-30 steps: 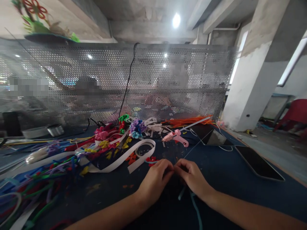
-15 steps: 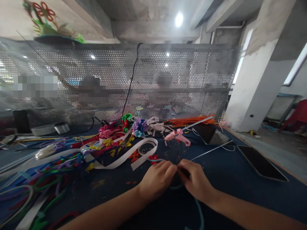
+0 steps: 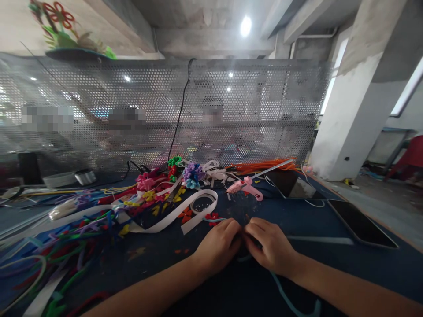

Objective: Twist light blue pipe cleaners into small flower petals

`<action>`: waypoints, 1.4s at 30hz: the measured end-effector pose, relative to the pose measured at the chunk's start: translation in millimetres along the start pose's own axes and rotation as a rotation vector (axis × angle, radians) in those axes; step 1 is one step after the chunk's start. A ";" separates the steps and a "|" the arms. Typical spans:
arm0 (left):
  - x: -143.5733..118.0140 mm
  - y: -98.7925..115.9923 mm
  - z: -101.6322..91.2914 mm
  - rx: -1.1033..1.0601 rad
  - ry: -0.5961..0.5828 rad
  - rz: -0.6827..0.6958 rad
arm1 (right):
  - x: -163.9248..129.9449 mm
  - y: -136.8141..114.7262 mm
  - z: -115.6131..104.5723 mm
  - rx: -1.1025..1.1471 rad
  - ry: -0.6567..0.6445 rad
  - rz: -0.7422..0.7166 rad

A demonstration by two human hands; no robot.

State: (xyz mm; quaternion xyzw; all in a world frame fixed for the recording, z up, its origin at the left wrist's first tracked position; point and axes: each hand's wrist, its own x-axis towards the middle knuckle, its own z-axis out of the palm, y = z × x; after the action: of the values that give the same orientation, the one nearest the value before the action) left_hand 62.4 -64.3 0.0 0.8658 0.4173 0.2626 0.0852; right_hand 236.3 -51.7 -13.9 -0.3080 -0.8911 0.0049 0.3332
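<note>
Left hand [image 3: 216,244] and right hand [image 3: 272,244] nearly met, fingers curled, pinch indeterminable; blue stem [image 3: 280,289] below had swung rightward, suggesting shaping.

Dark blue table [image 3: 158,251]: pink glue gun [image 3: 245,187], phone [image 3: 361,222], white ribbon [image 3: 180,210].

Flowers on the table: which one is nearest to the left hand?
The red flower, just beyond the left hand; the others, such as the orange flower, lie farther away.
</note>
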 end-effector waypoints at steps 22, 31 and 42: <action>16.5 -28.2 -10.1 -1.017 -0.300 -0.389 | -0.4 17.5 -5.6 -0.048 0.012 -0.393; 13.9 -18.2 -1.1 -1.090 -0.069 -0.489 | 3.3 14.5 -4.6 0.112 0.054 -0.256; 7.6 -14.2 -1.4 -0.708 0.103 -0.222 | 2.2 2.2 0.5 0.453 0.028 0.116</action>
State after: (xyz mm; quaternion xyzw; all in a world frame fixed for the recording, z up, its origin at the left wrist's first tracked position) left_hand 56.0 -49.5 -1.1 0.7179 0.3955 0.4230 0.3863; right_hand 236.0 -48.6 -13.5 -0.2762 -0.8434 0.2194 0.4054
